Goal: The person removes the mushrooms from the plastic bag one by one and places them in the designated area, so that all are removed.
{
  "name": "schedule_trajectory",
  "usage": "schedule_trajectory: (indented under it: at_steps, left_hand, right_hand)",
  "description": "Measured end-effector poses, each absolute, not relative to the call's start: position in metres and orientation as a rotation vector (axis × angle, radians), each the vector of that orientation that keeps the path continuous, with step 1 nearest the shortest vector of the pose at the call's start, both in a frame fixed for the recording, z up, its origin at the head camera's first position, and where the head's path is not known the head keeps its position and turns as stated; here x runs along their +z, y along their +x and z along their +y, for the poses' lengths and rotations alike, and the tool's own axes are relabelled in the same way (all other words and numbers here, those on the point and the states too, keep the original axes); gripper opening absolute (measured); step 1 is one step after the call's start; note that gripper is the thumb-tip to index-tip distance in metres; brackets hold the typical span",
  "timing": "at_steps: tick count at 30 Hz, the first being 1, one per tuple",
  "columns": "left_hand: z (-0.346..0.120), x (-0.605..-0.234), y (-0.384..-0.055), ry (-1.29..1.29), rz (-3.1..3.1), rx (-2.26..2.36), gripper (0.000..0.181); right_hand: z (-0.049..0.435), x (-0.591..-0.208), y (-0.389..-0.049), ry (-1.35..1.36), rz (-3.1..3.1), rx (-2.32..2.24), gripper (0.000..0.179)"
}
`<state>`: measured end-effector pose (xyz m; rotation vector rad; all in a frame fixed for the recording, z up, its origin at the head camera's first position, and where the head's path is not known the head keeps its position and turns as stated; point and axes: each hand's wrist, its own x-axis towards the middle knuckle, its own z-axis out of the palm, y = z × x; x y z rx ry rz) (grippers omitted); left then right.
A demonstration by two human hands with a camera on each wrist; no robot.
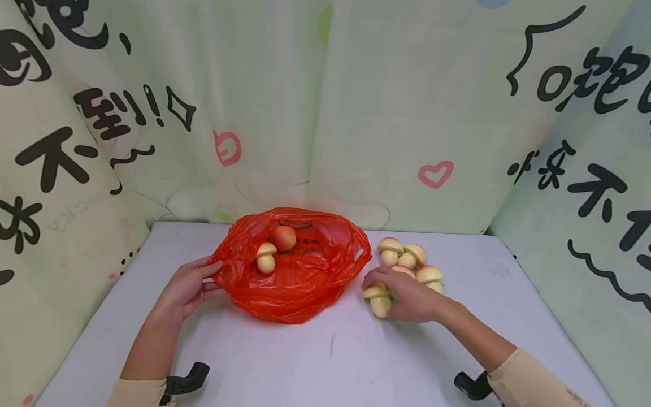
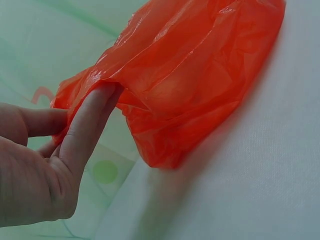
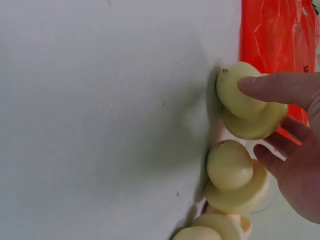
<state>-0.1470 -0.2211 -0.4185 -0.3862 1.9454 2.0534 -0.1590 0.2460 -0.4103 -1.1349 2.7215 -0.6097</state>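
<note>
Here, left fingers point(image 2: 82, 127) pinch the red bag point(image 1: 300, 297), right fingers point(image 3: 282, 86) a mushroom point(image 1: 380, 307), other mushrooms point(image 1: 429, 274) clustered beside it.

bag point(image 1: 300, 294) was red, black-printed, mushrooms point(image 1: 407, 260) at its 3 o'clock were cream, pink-blushed, curtain point(image 1: 376, 113) at 12 was pale green

Blk 不 point(image 1: 49, 167) on curtain point(image 1: 376, 85), heart point(image 1: 435, 168) ditto, bag point(image 1: 305, 277) txt illeg.

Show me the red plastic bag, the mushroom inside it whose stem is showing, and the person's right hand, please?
Red plastic bag point(image 1: 292, 308): head view, on its front outer wall.
Mushroom point(image 1: 265, 260): head view, on the stem just under the cap.
Right hand point(image 1: 408, 295): head view, on its back.
</note>
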Motion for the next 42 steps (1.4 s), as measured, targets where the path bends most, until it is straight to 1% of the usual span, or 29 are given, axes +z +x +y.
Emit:
schedule_trajectory:
  at_steps: [7, 12, 22, 34, 42]
  left_hand:
    - [-0.2211, -0.4181, -0.1472, -0.394, 1.948, 2.053, 0.062]
    - [-0.2211, -0.4185, -0.1464, -0.381, 1.949, 2.062, 0.062]
    - [-0.2213, -0.4176, -0.1462, -0.394, 1.952, 2.058, 0.062]
    - [-0.2219, -0.4173, -0.1461, -0.393, 1.96, 2.052, 0.063]
    - [-0.2227, -0.4171, -0.1464, -0.383, 1.961, 2.061, 0.062]
  right_hand:
    - [0.2462, -0.4105, -0.1584, -1.169, 2.714, -0.605, 0.055]
    - [0.2459, -0.4096, -0.1582, -1.145, 2.698, -0.61, 0.053]
    - [0.2459, -0.4102, -0.1575, -1.096, 2.648, -0.61, 0.053]
    - [0.248, -0.409, -0.1575, -1.132, 2.658, -0.59, 0.053]
    - [0.2497, -0.4098, -0.157, -1.117, 2.666, -0.604, 0.057]
